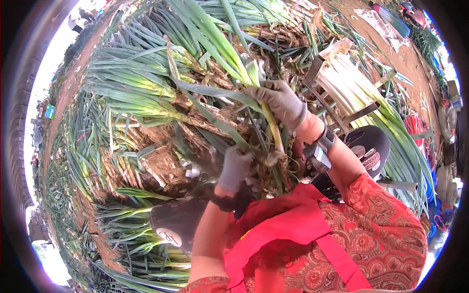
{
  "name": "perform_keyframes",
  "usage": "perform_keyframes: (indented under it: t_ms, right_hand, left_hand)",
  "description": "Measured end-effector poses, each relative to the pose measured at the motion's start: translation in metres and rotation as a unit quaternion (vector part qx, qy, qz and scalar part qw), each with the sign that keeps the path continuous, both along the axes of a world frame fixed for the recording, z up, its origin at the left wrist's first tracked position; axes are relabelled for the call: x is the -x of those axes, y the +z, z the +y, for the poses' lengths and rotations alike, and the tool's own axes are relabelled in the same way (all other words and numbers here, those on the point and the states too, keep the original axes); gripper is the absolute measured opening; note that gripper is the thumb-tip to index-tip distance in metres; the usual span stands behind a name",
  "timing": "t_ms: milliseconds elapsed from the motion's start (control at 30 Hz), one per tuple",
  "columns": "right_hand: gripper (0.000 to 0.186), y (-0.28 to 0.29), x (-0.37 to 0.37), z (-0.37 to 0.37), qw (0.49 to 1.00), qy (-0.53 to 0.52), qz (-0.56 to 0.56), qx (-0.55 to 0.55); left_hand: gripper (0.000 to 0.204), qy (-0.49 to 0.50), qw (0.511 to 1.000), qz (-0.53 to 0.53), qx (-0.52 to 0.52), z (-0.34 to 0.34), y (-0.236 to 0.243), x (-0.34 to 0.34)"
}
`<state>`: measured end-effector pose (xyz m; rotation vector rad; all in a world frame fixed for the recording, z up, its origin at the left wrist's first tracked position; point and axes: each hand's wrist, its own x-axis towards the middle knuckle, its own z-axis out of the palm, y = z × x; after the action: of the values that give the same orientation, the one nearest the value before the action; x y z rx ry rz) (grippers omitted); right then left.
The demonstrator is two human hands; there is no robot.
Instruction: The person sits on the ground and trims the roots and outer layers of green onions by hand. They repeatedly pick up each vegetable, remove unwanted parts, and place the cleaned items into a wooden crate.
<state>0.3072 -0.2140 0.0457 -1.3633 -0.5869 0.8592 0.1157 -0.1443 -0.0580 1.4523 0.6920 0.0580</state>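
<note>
My right hand, in a grey knit glove, grips a long green onion around its stalk. Its broad green leaves fan up and to the left, while the pale lower stalk slants down toward my lap. Beside that stalk, lower and to the left, is my left hand, also gloved. Motion blurs its fingers, and a bent green leaf runs down to them; whether they hold it is unclear. Dry brown roots and peelings lie around the stalk's lower end.
Heaps of unpeeled green onions with dirty roots lie left and ahead. On my right, a metal rack cradles a bundle of clean white-stalked onions. More onions lie beside my left knee. Bare soil shows at far right.
</note>
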Motion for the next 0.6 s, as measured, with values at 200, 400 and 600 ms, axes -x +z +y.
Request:
perform_keyframes:
  t_ms: [200, 400, 600]
  right_hand:
    - [0.050, -0.004, -0.011, 0.002, 0.985, 0.061, -0.159, -0.019]
    - [0.052, -0.021, 0.015, 0.002, 0.979, 0.062, -0.175, -0.079]
    - [0.052, -0.008, 0.019, -0.013, 0.989, 0.123, -0.065, -0.046]
  left_hand:
    - [0.028, 0.012, 0.939, 0.035, -0.341, -0.003, -0.043, 0.037]
    - [0.028, 0.117, 0.984, -0.133, 0.028, 0.013, 0.088, -0.021]
    - [0.021, 0.145, 0.974, -0.148, 0.091, -0.002, 0.090, -0.020]
